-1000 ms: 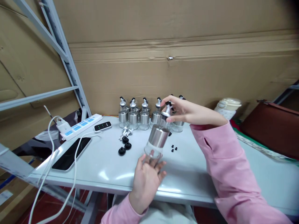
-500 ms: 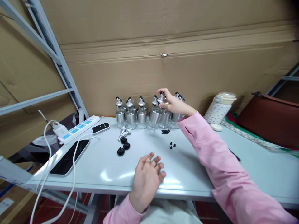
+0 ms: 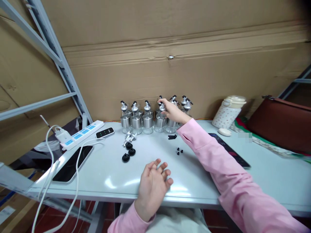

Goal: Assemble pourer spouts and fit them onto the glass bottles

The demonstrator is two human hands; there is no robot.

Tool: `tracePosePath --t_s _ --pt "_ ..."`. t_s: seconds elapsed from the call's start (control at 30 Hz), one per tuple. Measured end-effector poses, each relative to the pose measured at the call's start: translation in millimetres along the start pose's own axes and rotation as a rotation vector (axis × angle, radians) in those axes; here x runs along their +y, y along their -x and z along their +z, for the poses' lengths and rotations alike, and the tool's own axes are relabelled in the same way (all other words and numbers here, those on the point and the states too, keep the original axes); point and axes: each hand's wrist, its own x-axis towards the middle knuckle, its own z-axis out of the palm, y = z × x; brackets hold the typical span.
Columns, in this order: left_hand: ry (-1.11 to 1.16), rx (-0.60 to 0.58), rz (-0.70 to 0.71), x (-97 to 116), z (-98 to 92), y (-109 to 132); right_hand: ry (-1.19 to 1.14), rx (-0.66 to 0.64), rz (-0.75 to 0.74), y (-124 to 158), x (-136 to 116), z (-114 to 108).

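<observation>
head view: half a second ago we had a bottle (image 3: pixel 160 124) tilted at the back of the worktop (image 3: pixel 145 174); now it stands upright in the front row, between two others. our right hand (image 3: pixel 175 111) is at its top, fingers curved narrowly about the pourer (image 3: pixel 162 107), though we cannot tell whether they grip it. our right sleeve (image 3: pixel 216 168) has shifted, so far more of the dark slab (image 3: pixel 229 150) shows beside it. our left hand (image 3: pixel 154 184) has stayed palm up by the near edge, bare, its fingers loosely spread.

counting, we make it six bottles in the front row, the right-end one largely behind our wrist; others stand behind, too hidden to count. nearer us lie three black caps (image 3: pixel 132 151), three tiny black plugs (image 3: pixel 181 151), some black clips (image 3: pixel 172 137) lying together and a heap of silvery parts (image 3: pixel 129 138), too tangled to number. to the left we have one phone (image 3: pixel 73 164) and one power strip (image 3: pixel 82 134).

the bottles are clear glass with metal bands; we cannot make out what they contain. the spotted flask (image 3: pixel 225 113) has its lid on, contents hidden.
</observation>
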Motion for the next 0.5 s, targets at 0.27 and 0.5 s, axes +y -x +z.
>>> tracePosePath --t_s 0.27,0.5 --pt "-0.006 0.007 0.011 -0.2 -0.1 -0.2 0.144 0.188 -0.016 -4.8 18.2 23.2" --pt "0.006 0.008 0.016 0.0 0.2 1.4 0.261 0.239 -0.201 3.0 -35.3 25.2"
